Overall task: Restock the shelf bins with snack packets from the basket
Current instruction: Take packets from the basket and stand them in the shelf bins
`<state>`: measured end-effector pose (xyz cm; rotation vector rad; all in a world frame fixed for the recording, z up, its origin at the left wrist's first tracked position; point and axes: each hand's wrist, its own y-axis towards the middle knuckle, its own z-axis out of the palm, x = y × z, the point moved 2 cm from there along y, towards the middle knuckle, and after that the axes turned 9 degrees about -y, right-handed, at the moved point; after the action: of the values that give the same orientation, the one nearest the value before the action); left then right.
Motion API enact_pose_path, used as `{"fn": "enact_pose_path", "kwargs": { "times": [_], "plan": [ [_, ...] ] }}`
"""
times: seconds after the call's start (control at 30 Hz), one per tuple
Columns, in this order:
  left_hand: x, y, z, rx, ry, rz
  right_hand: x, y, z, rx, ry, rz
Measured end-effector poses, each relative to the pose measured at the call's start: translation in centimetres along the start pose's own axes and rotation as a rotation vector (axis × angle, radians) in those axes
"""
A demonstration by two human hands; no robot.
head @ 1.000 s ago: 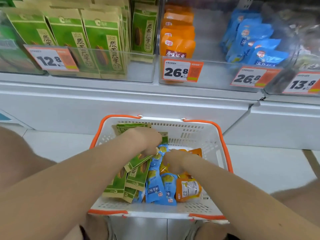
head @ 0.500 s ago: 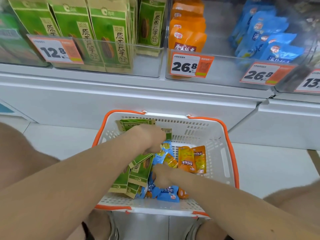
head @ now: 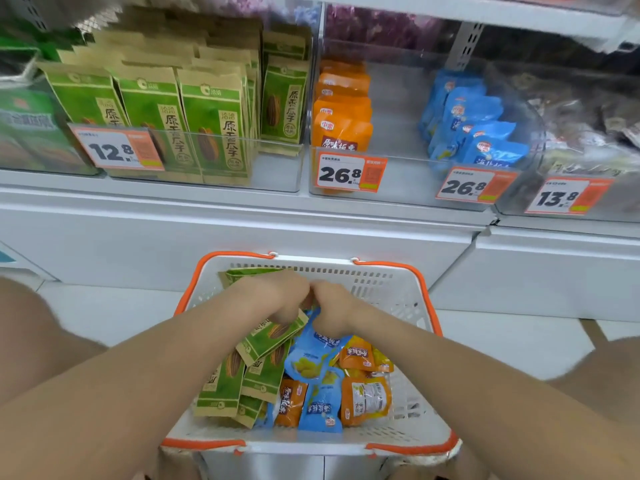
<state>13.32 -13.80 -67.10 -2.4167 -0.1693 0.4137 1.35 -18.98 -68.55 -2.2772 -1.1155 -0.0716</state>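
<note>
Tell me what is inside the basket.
Green packets, blue packets and orange packets lie in the basket. The left hand and right hand cover some; lower layers are hidden.

White shelf plinth [head: 242, 237], pale tiled floor [head: 512, 344], bright even light

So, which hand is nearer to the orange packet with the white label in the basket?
Right. The right hand grips a blue packet beyond the orange packet, toward the far wall of the basket. The left hand is farther off to the left, gripping green packets.
</note>
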Motion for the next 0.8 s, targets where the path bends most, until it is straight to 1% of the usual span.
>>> {"fn": "enact_pose_path", "kwargs": {
  "times": [0.07,0.13,0.2,0.27,0.37,0.5,0.57,0.63,0.67,0.73,0.77,0.8],
  "plan": [
    [-0.3,-0.3,-0.8,-0.033,-0.175,0.004,0.2,-1.0,-3.1,-0.081,-0.008,-0.023],
    [-0.5,-1.0,-1.8,-0.119,-0.420,0.049,0.6,-2.2,-6.0,-0.178,-0.050,-0.055],
    [-1.0,-1.7,-3.0,-0.242,-0.681,0.151,1.0,-3.5,-8.7,-0.254,-0.107,-0.079],
    [-1.8,-2.7,-4.2,-0.310,-0.889,0.260,1.0,-4.8,-11.3,-0.335,-0.141,-0.095],
    [-3.2,-3.2,-5.6,-0.377,-1.077,0.368,0.2,-6.0,-15.0,-0.450,-0.140,-0.121],
    [-5.7,-4.0,-8.6,-0.582,-1.129,0.448,-0.8,-7.9,-19.9,-0.641,-0.152,-0.162],
    [-7.5,-4.6,-10.5,-0.675,-1.136,0.498,-1.2,-9.2,-22.0,-0.802,-0.123,-0.136],
    [-9.3,-4.8,-12.6,-0.790,-1.162,0.509,-2.1,-10.4,-23.8,-0.988,-0.008,-0.075],
    [-10.1,-4.8,-13.8,-0.881,-1.167,0.510,-2.6,-10.9,-24.6,-1.089,0.067,-0.056],
    [-11.4,-4.4,-16.3,-1.131,-1.095,0.480,-4.2,-11.6,-26.0,-1.268,0.218,-0.013],
    [-11.9,-4.2,-17.4,-1.250,-1.037,0.442,-5.2,-11.8,-26.5,-1.323,0.274,0.036],
    [-12.5,-3.9,-18.5,-1.340,-0.987,0.414,-6.2,-11.9,-26.9,-1.337,0.303,0.096]
  ]
}}
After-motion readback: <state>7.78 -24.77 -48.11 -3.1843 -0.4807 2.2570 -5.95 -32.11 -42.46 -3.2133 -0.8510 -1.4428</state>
